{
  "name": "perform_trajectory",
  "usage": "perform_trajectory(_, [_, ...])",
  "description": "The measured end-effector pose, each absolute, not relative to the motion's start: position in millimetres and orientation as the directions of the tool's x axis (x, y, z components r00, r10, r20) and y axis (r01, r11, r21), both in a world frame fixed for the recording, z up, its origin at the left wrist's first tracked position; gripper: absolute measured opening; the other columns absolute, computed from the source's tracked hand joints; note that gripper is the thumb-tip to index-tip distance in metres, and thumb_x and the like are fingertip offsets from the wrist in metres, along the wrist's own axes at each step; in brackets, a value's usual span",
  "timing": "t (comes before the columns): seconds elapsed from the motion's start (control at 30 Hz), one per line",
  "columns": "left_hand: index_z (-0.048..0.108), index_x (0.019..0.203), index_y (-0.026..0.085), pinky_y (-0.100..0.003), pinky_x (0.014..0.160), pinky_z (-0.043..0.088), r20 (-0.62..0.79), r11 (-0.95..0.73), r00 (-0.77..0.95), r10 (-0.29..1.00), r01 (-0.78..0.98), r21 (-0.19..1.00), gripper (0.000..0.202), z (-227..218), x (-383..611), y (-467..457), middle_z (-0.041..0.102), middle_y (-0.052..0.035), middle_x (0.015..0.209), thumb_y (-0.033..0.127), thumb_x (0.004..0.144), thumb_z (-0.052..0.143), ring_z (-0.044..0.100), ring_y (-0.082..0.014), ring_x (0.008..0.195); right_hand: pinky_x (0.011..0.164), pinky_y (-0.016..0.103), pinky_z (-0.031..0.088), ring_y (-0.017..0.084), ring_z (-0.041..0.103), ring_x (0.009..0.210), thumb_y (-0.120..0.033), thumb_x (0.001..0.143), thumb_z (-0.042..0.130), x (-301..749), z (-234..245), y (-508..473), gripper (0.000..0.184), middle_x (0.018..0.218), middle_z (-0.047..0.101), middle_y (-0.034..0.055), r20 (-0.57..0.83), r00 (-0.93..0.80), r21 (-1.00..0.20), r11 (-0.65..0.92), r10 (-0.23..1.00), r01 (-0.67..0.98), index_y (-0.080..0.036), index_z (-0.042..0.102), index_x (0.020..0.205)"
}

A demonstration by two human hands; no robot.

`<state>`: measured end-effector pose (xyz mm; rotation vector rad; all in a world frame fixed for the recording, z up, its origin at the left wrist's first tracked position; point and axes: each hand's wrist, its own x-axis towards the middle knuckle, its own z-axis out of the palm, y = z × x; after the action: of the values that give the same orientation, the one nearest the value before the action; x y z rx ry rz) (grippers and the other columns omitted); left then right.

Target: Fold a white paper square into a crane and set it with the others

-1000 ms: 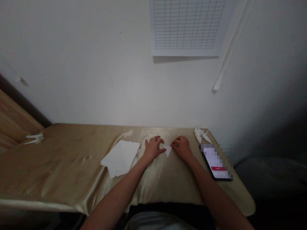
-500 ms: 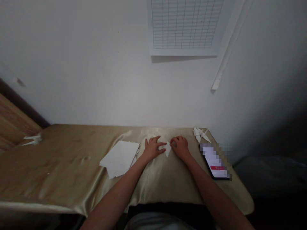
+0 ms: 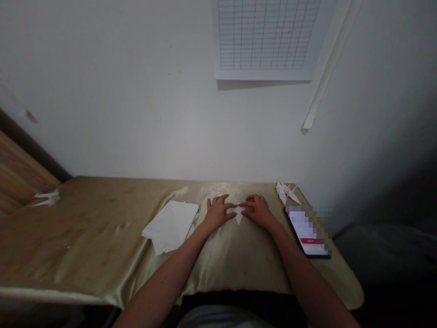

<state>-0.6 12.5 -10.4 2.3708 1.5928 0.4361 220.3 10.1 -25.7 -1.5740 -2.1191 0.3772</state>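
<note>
With thumbs and forefingers apart, the left hand (image 3: 216, 211) and right hand (image 3: 258, 211) touch folded paper (image 3: 238, 219), which could skew if either slips.

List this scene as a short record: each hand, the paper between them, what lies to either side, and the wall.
Left hand: fingers spread, thumb and forefinger at the small folded paper; left hand palm down
Right hand: right hand opposite, thumb and forefinger at the same paper
Folded paper: white, pointed end toward the person
Left side: loose stack of white sheets
Right side: phone, screen lit; folded white pieces beyond it
Surface: shiny gold cloth
Wall: printed grid sheet
</note>
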Motion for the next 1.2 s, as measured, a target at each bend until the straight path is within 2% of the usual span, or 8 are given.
perform_trajectory(0.2, [0.074, 0.114, 0.039, -0.072, 0.117, 0.013, 0.142, -0.372, 0.346, 0.927, 0.816, 0.442, 0.03, -13.6, -3.0, 15.8, 0.05, -0.0035, 0.152, 0.048, 0.085, 0.075, 0.041, -0.033, 0.142, 0.114, 0.046, 0.029, 0.025, 0.048, 0.124, -0.036, 0.085, 0.074, 218.9, -24.0, 8.3, 0.031, 0.126, 0.058, 0.0047, 0.221, -0.229, -0.469, 0.309, 0.948, 0.827, -0.042, 0.074, 0.116])
perform_trajectory(0.33, [0.077, 0.104, 0.036, -0.07, 0.118, 0.014, 0.169, -0.354, 0.312, 0.935, 0.789, 0.502, 0.021, -13.3, -3.3, 17.5, 0.055, -0.0021, 0.147, 0.049, 0.091, 0.067, 0.045, -0.0304, 0.138, 0.114, 0.046, 0.029, 0.025, 0.048, 0.124, -0.036, 0.085, 0.074, 218.6, -23.4, 7.3, 0.03, 0.126, 0.058, 0.0047, 0.229, -0.235, -0.466, 0.318, 0.945, 0.825, -0.041, 0.075, 0.115])
perform_trajectory(0.53, [0.077, 0.087, 0.027, -0.067, 0.119, 0.017, 0.174, -0.329, 0.279, 0.944, 0.792, 0.514, 0.024, -10.6, -2.5, 16.6, 0.06, -0.0042, 0.142, 0.045, 0.094, 0.063, 0.049, -0.0286, 0.135, 0.113, 0.045, 0.029, 0.024, 0.049, 0.123, -0.034, 0.085, 0.075, 218.1, -23.7, 8.7, 0.031, 0.126, 0.059, 0.0046, 0.221, -0.23, -0.461, 0.309, 0.948, 0.832, -0.042, 0.075, 0.114])
perform_trajectory(0.63, [0.076, 0.096, 0.029, -0.068, 0.119, 0.015, 0.142, -0.349, 0.321, 0.936, 0.806, 0.479, 0.014, -7.9, -4.3, 14.5, 0.056, -0.0041, 0.146, 0.04, 0.09, 0.068, 0.045, -0.0295, 0.139, 0.114, 0.046, 0.028, 0.024, 0.048, 0.124, -0.033, 0.085, 0.075, 218.3, -22.8, 8.6, 0.031, 0.126, 0.058, 0.0046, 0.213, -0.238, -0.47, 0.313, 0.948, 0.826, -0.042, 0.074, 0.115])
perform_trajectory(0.8, [0.071, 0.12, 0.042, -0.068, 0.118, 0.014, 0.08, -0.409, 0.412, 0.908, 0.827, 0.387, 0.032, -3.5, -8.5, 12.9, 0.05, -0.0043, 0.152, 0.036, 0.089, 0.07, 0.039, -0.0312, 0.144, 0.114, 0.047, 0.028, 0.025, 0.047, 0.125, -0.033, 0.086, 0.073, 218.2, -20.0, 6.2, 0.031, 0.126, 0.058, 0.0045, 0.204, -0.232, -0.484, 0.304, 0.951, 0.82, -0.042, 0.074, 0.115])
perform_trajectory(1.0, [0.071, 0.123, 0.045, -0.066, 0.119, 0.016, 0.072, -0.407, 0.411, 0.909, 0.835, 0.37, 0.032, -6.2, -10.8, 15.8, 0.048, -0.0041, 0.154, 0.042, 0.091, 0.068, 0.038, -0.0325, 0.144, 0.114, 0.046, 0.027, 0.025, 0.048, 0.123, -0.032, 0.088, 0.071, 218.0, -22.0, 5.5, 0.025, 0.125, 0.059, 0.0043, 0.218, -0.242, -0.492, 0.32, 0.946, 0.809, -0.04, 0.077, 0.11])
perform_trajectory(1.2, [0.071, 0.123, 0.045, -0.065, 0.12, 0.016, 0.091, -0.411, 0.41, 0.908, 0.827, 0.383, 0.032, -13.9, -12.0, 19.2, 0.049, -0.0029, 0.154, 0.043, 0.09, 0.068, 0.04, -0.0319, 0.143, 0.108, 0.042, 0.032, 0.022, 0.054, 0.116, -0.038, 0.09, 0.067, 218.3, -29.0, 14.1, 0.018, 0.117, 0.066, 0.0046, 0.261, -0.23, -0.508, 0.336, 0.938, 0.793, -0.032, 0.079, 0.101])
